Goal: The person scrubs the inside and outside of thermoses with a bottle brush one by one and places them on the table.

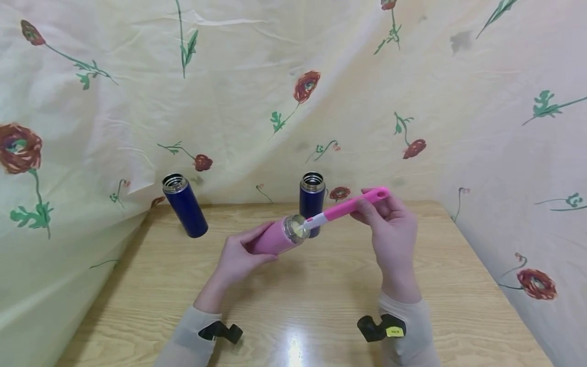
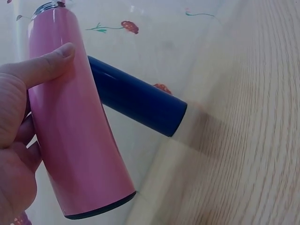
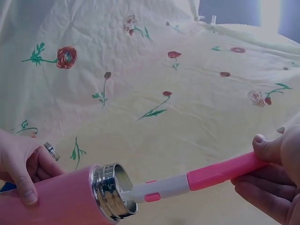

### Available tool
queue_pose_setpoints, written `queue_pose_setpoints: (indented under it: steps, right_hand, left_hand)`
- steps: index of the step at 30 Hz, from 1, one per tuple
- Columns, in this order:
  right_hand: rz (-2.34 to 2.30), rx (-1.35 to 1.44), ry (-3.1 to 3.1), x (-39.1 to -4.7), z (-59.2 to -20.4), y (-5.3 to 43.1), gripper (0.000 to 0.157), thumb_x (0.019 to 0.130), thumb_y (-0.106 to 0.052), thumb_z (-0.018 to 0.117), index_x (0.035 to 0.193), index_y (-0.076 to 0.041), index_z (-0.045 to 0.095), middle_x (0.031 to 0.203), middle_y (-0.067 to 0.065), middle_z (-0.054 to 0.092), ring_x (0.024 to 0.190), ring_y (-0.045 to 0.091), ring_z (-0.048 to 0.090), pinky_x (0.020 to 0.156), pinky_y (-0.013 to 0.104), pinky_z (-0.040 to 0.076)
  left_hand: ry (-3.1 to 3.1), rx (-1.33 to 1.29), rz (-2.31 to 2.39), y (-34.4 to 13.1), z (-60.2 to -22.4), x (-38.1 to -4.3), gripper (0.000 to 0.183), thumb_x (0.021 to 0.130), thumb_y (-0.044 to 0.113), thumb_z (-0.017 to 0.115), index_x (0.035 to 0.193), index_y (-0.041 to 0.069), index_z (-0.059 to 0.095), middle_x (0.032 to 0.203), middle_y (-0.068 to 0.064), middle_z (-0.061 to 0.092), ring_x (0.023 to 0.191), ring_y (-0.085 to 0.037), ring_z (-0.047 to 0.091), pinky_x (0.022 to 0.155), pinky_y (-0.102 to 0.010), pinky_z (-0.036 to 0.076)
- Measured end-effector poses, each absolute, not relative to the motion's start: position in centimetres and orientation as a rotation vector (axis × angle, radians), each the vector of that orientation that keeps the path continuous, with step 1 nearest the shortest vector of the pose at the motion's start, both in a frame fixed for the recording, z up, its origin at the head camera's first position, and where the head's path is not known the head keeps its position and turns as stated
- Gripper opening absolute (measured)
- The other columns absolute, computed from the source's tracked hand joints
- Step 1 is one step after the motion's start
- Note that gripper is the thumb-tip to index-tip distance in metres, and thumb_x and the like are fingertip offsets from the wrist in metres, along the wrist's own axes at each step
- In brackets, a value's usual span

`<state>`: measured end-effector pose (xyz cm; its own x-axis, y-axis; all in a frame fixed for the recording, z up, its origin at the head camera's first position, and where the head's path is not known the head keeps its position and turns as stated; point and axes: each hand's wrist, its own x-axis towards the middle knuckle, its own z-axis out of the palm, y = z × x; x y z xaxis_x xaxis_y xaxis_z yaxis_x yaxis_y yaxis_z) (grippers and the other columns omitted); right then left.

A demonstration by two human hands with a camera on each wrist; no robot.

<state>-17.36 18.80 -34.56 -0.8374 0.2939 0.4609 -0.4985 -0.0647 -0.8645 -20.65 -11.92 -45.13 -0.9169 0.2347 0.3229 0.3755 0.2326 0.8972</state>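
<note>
A pink thermos bottle [image 1: 271, 240] tilts above the table, its steel-rimmed mouth uncapped and facing right. My left hand [image 1: 237, 259] grips it around the body, the thumb lying along the near side in the left wrist view. Between the thumb and fingers of my right hand [image 1: 395, 232] is the pink handle of a bottle brush [image 3: 225, 172]. Its white neck slants down into the bottle's mouth. Most of the brush head is hidden inside; something cream-coloured shows at the opening.
Two dark blue thermos bottles stand uncapped toward the back of the wooden table [image 1: 321, 300]: one blue bottle [image 1: 187, 208] at left, another blue bottle [image 1: 311, 200] behind the pink one. A flower-patterned cloth [image 1: 243, 102] hangs around the back and sides.
</note>
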Motion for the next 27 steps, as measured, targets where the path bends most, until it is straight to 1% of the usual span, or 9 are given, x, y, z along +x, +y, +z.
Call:
queue_pose_setpoints:
  steps: [7,13,15,18,20,23,27]
  right_hand:
    - [1.955,0.176,-1.640,-16.7,-33.9,18.9,0.020,0.098,-0.002,0.077,0.116,0.007,0.075,0.103,0.013,0.081,0.093,0.023,0.080,0.082,0.039,0.063]
    - [2.008,0.245,-1.465,-16.1,-33.6,19.4,0.022,0.098,0.003,0.075,0.116,0.013,0.068,0.103,0.023,0.078,0.095,0.028,0.080,0.087,0.041,0.061]
    - [2.024,0.299,-1.423,-15.9,-33.5,19.6,0.020,0.098,0.005,0.072,0.116,0.013,0.066,0.103,0.023,0.078,0.096,0.029,0.080,0.088,0.042,0.061]
    - [2.007,0.473,-1.403,-15.8,-33.6,20.0,0.014,0.099,0.012,0.067,0.111,0.016,0.062,0.101,0.022,0.078,0.096,0.030,0.079,0.088,0.042,0.061]
    - [1.990,0.663,-1.375,-15.9,-33.8,20.3,0.010,0.098,0.018,0.063,0.107,0.018,0.059,0.099,0.022,0.078,0.096,0.031,0.079,0.089,0.042,0.062]
    - [1.958,0.998,-1.318,-16.5,-34.2,20.7,0.010,0.096,0.019,0.063,0.102,0.019,0.055,0.098,0.022,0.077,0.099,0.032,0.079,0.093,0.042,0.062]
    - [1.917,1.350,-1.304,-17.7,-34.9,21.3,0.004,0.101,0.016,0.058,0.099,0.014,0.056,0.102,0.021,0.078,0.106,0.033,0.077,0.099,0.042,0.060]
  left_hand:
    - [-2.386,-0.641,-1.763,-12.2,-45.5,-20.8,0.075,0.077,0.009,0.098,0.146,0.023,0.069,0.143,0.002,0.069,0.133,-0.027,0.062,0.110,-0.055,0.048]
    - [-2.406,-0.655,-1.705,-12.5,-45.4,-20.9,0.077,0.076,0.009,0.098,0.146,0.022,0.068,0.145,0.001,0.067,0.136,-0.028,0.061,0.112,-0.056,0.047]
    - [-2.404,-0.668,-1.692,-12.6,-45.3,-21.0,0.078,0.076,0.009,0.098,0.146,0.022,0.068,0.145,0.001,0.066,0.136,-0.028,0.061,0.113,-0.055,0.047]
    - [-2.390,-0.693,-1.684,-12.7,-45.0,-21.1,0.077,0.075,0.008,0.098,0.145,0.022,0.070,0.144,0.000,0.067,0.135,-0.027,0.062,0.114,-0.053,0.047]
    - [-2.382,-0.708,-1.676,-12.7,-44.8,-21.2,0.076,0.075,0.007,0.099,0.143,0.022,0.071,0.142,0.000,0.068,0.134,-0.026,0.062,0.114,-0.052,0.047]
    - [-2.383,-0.729,-1.674,-12.9,-44.5,-21.1,0.076,0.072,0.005,0.100,0.141,0.020,0.073,0.139,0.001,0.070,0.133,-0.025,0.064,0.113,-0.050,0.048]
    - [-2.430,-0.790,-1.676,-13.4,-44.3,-21.2,0.075,0.071,0.006,0.100,0.139,0.022,0.074,0.137,0.005,0.072,0.129,-0.023,0.066,0.111,-0.051,0.049]
